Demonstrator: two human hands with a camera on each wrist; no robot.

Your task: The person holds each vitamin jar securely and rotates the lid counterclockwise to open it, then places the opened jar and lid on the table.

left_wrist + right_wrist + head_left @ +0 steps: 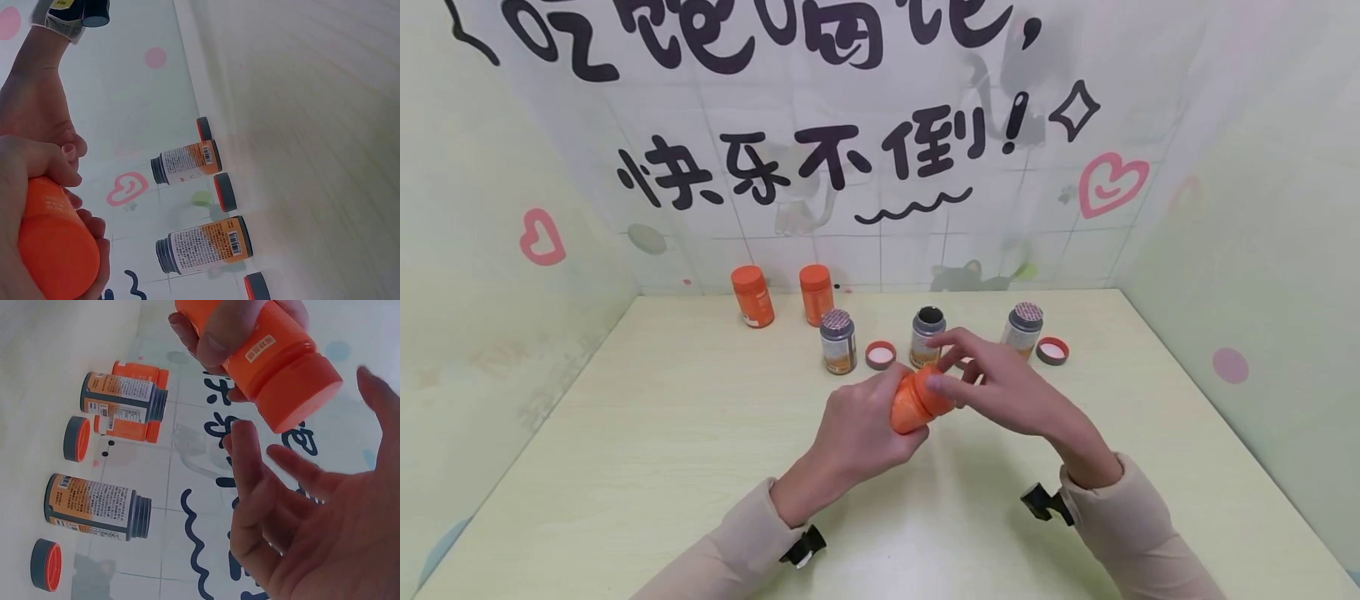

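An orange bottle (912, 408) with its orange cap (301, 394) on is held tilted above the table. My left hand (868, 421) grips it round the body, as the left wrist view also shows. Beside the cap is my right hand (1000, 379), fingers spread and loosely bent. In the right wrist view those fingers stand apart from the cap, pinching nothing. Behind the hands, a grey bottle (928, 343) stands with a dark mouth and no lid. Another grey bottle (838, 343) to its left has a patterned seal on top.
A third sealed grey bottle (1024, 327) stands at the right, partly behind my right hand. Red-lined lids (881, 355) lie beside the grey bottles, one of them a lid (1053, 351) at the far right. Two capped orange bottles (752, 298) stand near the back wall.
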